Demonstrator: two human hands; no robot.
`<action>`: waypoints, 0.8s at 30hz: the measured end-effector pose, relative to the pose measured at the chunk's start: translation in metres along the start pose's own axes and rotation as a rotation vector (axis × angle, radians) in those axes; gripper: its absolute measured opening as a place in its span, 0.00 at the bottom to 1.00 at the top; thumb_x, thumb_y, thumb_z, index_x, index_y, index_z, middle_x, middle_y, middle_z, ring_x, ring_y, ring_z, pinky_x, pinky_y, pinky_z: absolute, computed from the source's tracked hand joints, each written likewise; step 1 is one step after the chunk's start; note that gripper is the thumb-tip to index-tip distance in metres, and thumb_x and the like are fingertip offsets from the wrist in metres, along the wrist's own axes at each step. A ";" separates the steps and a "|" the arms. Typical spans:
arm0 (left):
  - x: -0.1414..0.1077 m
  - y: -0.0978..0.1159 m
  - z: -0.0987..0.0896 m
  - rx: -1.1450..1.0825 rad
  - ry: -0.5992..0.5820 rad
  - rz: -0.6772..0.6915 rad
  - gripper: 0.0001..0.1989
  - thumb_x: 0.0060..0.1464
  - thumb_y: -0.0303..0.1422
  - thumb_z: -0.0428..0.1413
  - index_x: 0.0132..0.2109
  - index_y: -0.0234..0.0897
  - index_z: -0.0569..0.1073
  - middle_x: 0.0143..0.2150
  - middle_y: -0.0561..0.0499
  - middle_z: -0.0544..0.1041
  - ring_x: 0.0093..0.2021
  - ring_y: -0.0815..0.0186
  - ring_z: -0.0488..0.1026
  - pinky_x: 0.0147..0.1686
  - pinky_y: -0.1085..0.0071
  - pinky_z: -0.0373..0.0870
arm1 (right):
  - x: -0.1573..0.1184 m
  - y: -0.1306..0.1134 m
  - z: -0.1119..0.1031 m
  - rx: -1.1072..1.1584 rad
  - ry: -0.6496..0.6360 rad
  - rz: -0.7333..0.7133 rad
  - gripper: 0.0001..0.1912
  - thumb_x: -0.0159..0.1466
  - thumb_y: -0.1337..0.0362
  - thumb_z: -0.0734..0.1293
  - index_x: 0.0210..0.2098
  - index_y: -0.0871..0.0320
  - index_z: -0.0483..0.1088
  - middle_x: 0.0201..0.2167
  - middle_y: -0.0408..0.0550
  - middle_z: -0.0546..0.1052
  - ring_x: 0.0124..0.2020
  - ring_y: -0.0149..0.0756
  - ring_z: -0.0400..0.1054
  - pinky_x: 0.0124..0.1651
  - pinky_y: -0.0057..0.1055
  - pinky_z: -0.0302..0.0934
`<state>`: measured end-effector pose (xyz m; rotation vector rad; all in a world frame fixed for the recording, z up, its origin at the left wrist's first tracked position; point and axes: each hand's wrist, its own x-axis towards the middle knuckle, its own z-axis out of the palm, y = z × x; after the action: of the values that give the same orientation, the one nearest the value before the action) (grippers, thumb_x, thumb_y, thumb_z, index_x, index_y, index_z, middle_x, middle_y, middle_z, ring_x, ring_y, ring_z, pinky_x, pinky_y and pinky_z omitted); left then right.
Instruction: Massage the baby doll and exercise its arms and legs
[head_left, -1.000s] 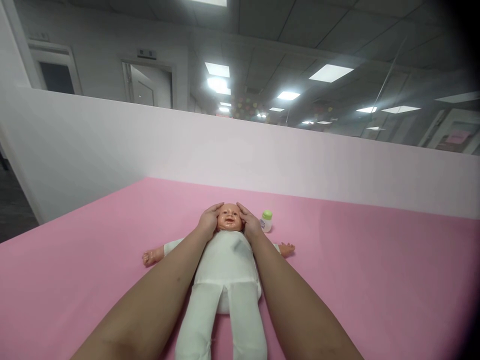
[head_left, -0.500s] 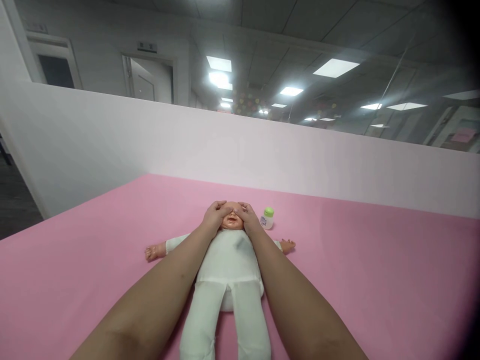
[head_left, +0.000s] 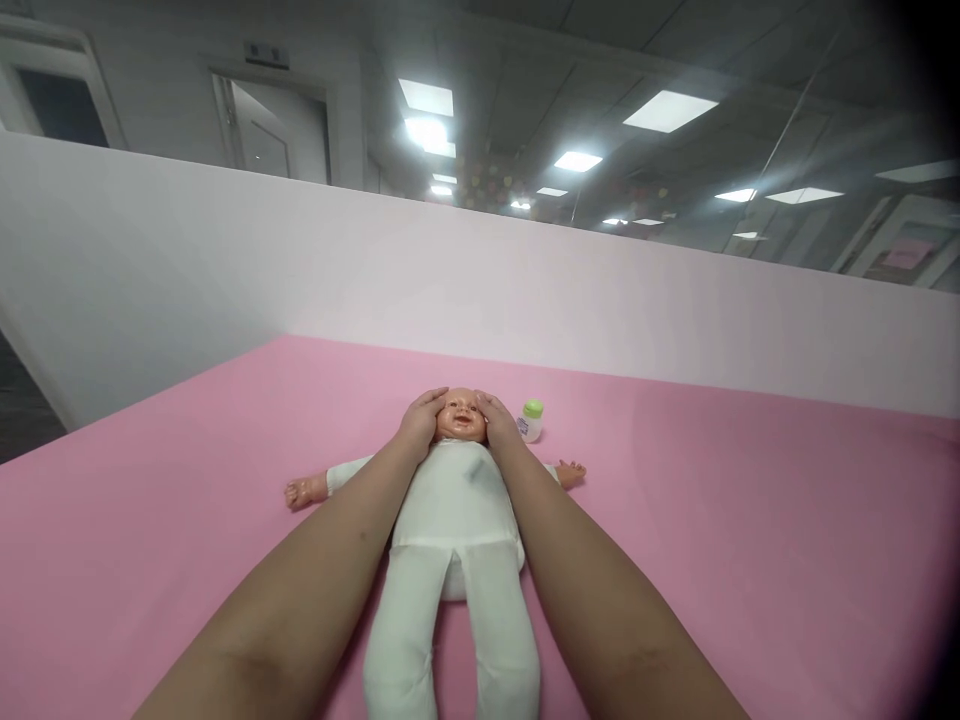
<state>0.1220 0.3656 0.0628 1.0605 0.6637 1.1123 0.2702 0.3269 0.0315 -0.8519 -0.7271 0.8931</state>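
A baby doll [head_left: 456,500] in a white cloth suit lies on its back on a pink surface [head_left: 712,520], its head away from me and its arms spread. My left hand [head_left: 423,418] rests against the left side of the doll's head [head_left: 461,416]. Against the right side of the head lies my right hand [head_left: 495,416]. Both hands have their fingers extended along the temples, and neither grips anything. The doll's eyes, nose and mouth show between them.
A small bottle with a green cap [head_left: 532,421] stands just right of my right hand. Behind the pink surface runs a white low wall [head_left: 525,290]. Beyond it are a door [head_left: 262,140] and ceiling lights.
My thumbs have moved off the middle of the doll's face, and both hands have slid outward to the sides of its head. The whole view has shifted slightly.
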 end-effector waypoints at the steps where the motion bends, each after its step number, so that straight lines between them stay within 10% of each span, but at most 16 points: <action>1: 0.000 0.000 0.000 -0.011 0.002 -0.011 0.22 0.48 0.37 0.66 0.52 0.39 0.79 0.51 0.40 0.81 0.47 0.53 0.81 0.48 0.58 0.78 | -0.001 0.000 -0.001 0.017 -0.005 0.008 0.27 0.53 0.51 0.78 0.49 0.53 0.74 0.46 0.49 0.81 0.48 0.46 0.76 0.52 0.45 0.72; 9: 0.010 -0.007 -0.002 -0.047 0.005 0.025 0.20 0.45 0.38 0.67 0.46 0.37 0.77 0.43 0.41 0.82 0.43 0.51 0.82 0.44 0.56 0.79 | -0.012 -0.010 -0.003 0.070 -0.086 0.046 0.31 0.50 0.57 0.78 0.54 0.50 0.74 0.54 0.50 0.79 0.54 0.49 0.75 0.58 0.49 0.70; 24: 0.006 0.003 0.006 0.089 -0.097 -0.055 0.33 0.35 0.42 0.76 0.48 0.39 0.75 0.43 0.39 0.82 0.39 0.48 0.82 0.37 0.57 0.79 | -0.014 -0.027 0.009 -0.243 0.044 -0.041 0.29 0.49 0.53 0.81 0.45 0.53 0.69 0.35 0.43 0.78 0.37 0.43 0.76 0.43 0.40 0.72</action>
<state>0.1281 0.3690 0.0680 1.1583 0.6665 0.9852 0.2659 0.3075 0.0569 -1.0649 -0.8229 0.7567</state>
